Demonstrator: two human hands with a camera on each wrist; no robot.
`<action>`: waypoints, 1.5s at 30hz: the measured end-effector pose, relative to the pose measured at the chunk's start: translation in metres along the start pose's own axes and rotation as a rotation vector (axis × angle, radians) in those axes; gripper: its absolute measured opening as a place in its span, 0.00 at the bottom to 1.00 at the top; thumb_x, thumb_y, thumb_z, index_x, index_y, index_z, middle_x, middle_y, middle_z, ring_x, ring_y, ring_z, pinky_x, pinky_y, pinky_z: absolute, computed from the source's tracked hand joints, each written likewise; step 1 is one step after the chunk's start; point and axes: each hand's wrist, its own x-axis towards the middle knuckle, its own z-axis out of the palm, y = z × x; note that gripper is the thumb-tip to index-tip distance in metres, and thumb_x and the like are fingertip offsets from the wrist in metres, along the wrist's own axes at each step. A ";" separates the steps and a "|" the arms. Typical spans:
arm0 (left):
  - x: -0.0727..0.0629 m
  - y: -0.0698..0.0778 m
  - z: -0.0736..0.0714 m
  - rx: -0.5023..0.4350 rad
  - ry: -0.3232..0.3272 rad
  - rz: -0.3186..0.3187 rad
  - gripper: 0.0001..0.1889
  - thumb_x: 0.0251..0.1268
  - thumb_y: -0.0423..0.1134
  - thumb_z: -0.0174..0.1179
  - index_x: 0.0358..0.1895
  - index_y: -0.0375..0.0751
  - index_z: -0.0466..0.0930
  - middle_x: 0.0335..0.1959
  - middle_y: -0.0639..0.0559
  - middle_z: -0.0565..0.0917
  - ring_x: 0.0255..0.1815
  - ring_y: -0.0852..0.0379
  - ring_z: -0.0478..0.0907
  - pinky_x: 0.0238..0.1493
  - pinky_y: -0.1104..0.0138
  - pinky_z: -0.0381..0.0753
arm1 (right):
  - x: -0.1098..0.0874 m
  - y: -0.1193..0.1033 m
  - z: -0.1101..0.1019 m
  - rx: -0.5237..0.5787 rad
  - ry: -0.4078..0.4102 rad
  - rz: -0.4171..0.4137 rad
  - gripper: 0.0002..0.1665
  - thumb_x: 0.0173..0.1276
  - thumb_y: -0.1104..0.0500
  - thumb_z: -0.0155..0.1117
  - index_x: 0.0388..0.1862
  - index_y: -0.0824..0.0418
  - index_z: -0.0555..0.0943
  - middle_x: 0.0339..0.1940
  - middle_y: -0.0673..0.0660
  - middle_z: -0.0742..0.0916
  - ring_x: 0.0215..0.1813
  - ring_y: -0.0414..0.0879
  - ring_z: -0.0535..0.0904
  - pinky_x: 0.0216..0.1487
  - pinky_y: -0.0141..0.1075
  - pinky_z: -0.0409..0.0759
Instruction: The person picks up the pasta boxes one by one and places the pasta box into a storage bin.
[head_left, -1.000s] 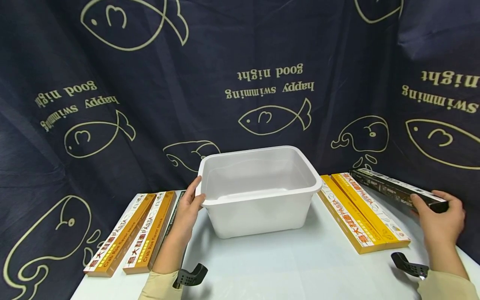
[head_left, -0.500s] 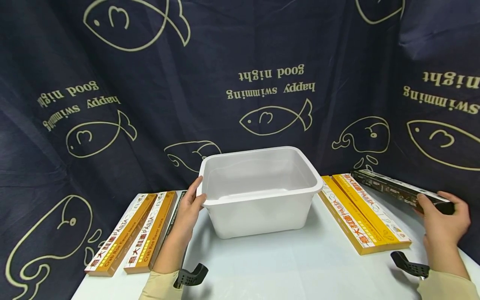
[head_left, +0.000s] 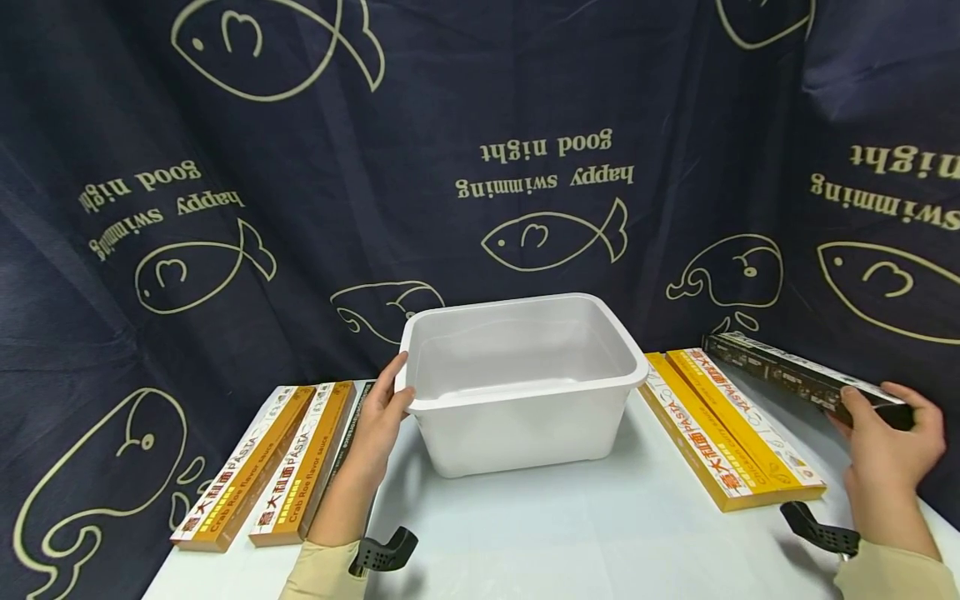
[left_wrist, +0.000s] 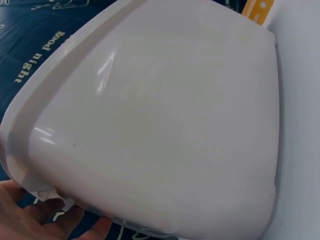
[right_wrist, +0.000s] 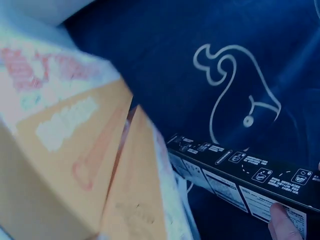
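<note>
A white plastic tub (head_left: 517, 429) stands mid-table in the head view, its inside bare. My left hand (head_left: 380, 412) grips its left rim; in the left wrist view, the fingers (left_wrist: 62, 225) curl at the tub's edge. Over at the right, my right hand (head_left: 892, 433) holds the near end of a long black box (head_left: 795, 375), thumb on one side. The right wrist view shows printed panels on this box (right_wrist: 240, 172). Just left of it lie two yellow pasta boxes (head_left: 693, 433), side by side.
Left of the tub are two orange-and-white pasta boxes (head_left: 240, 467) and a dark box (head_left: 347, 433) partly behind my left forearm. A white table (head_left: 555, 533) bears everything. A navy curtain (head_left: 420, 133) with fish drawings hangs behind.
My right hand has shifted slightly right with the black box, and the box's angle has changed a little. The left hand and the tub have stayed put.
</note>
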 end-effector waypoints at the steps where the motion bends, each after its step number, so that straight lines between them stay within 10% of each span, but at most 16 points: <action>1: 0.000 0.000 0.000 -0.002 0.000 -0.001 0.30 0.75 0.36 0.47 0.78 0.54 0.58 0.81 0.53 0.56 0.74 0.51 0.62 0.66 0.60 0.70 | -0.001 -0.002 0.002 0.010 -0.002 0.002 0.33 0.56 0.75 0.71 0.55 0.47 0.78 0.52 0.42 0.72 0.46 0.36 0.76 0.21 0.23 0.79; 45: 0.002 -0.009 0.003 -0.033 -0.016 0.020 0.27 0.79 0.45 0.45 0.77 0.58 0.56 0.82 0.54 0.50 0.80 0.51 0.50 0.74 0.44 0.56 | -0.053 -0.043 0.049 0.392 -0.289 -0.122 0.27 0.60 0.77 0.68 0.58 0.63 0.77 0.58 0.55 0.76 0.56 0.49 0.80 0.29 0.37 0.85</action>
